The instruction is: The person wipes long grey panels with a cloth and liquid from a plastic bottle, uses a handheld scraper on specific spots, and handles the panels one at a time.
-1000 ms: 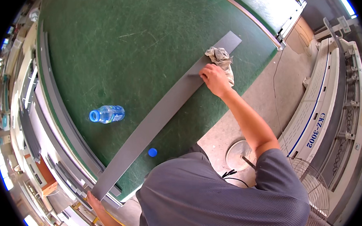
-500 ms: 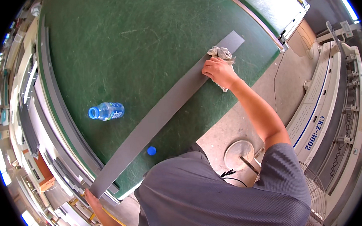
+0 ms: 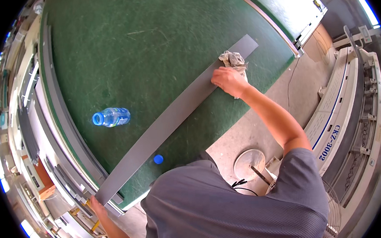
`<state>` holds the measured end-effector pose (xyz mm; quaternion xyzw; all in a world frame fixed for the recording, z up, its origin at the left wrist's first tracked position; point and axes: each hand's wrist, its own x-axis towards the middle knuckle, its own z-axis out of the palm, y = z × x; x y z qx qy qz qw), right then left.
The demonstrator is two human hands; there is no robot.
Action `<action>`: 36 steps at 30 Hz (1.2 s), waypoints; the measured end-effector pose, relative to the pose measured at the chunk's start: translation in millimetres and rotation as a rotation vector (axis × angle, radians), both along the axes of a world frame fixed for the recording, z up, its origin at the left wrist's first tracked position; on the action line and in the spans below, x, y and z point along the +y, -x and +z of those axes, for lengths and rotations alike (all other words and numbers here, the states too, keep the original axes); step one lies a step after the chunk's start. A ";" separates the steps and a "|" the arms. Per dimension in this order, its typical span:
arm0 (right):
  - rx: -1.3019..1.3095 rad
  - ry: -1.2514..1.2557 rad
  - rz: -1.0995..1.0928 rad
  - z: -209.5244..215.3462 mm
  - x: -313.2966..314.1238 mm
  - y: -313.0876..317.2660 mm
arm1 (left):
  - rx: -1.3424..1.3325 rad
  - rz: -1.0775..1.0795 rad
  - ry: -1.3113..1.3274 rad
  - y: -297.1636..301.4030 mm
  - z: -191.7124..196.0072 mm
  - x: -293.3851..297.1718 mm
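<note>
A long flat grey strip (image 3: 164,116) lies slantwise over the green tabletop, its near-left end reaching past the table's edge. My left hand (image 3: 98,207) is closed on that near-left end. Toward the strip's far-right end, my right hand (image 3: 229,80) rests with curled fingers over the grey surface. A crumpled whitish rag (image 3: 232,59) sits on the strip just beyond this hand, and part of it shows under the wrist. What the right fingertips pinch, if anything, is hidden.
A clear plastic bottle with a blue neck (image 3: 111,117) lies on its side on the green table (image 3: 130,57). A blue cap (image 3: 158,159) is near my body. More grey strips (image 3: 65,105) run along the left edge. A long white machine (image 3: 334,114) stands at the right.
My right hand has shifted slightly toward me and left, leaving more of the rag uncovered. The strip, bottle and left hand stay practically where they were.
</note>
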<state>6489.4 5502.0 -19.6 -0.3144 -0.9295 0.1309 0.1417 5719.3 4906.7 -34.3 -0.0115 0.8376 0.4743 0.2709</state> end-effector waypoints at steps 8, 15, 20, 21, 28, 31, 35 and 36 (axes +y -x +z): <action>0.000 0.010 -0.004 -4.0 5.3 5.8 | 0.018 0.080 -0.012 -4.1 -13.5 7.8; 0.038 0.009 -0.011 -0.4 5.1 10.4 | -0.001 -0.029 0.101 -5.6 -1.4 9.9; -0.023 0.097 0.110 13.8 -27.9 40.1 | 0.991 -0.192 0.217 -30.4 5.6 15.7; 0.173 0.223 0.091 23.4 -60.3 62.5 | 0.828 -0.294 0.112 -56.3 1.8 51.8; 0.704 1.153 -0.002 69.7 -185.5 209.6 | -0.181 -0.845 -0.387 -329.6 99.2 271.3; 0.705 1.145 -0.011 76.8 -187.9 212.3 | -0.256 -0.859 -0.378 -333.9 83.0 278.8; 0.617 1.037 0.013 68.2 -185.9 204.8 | -0.322 -0.869 -0.415 -352.7 83.5 297.3; 0.581 1.040 0.012 68.6 -184.4 202.5 | -0.321 -0.868 -0.407 -352.9 80.9 298.8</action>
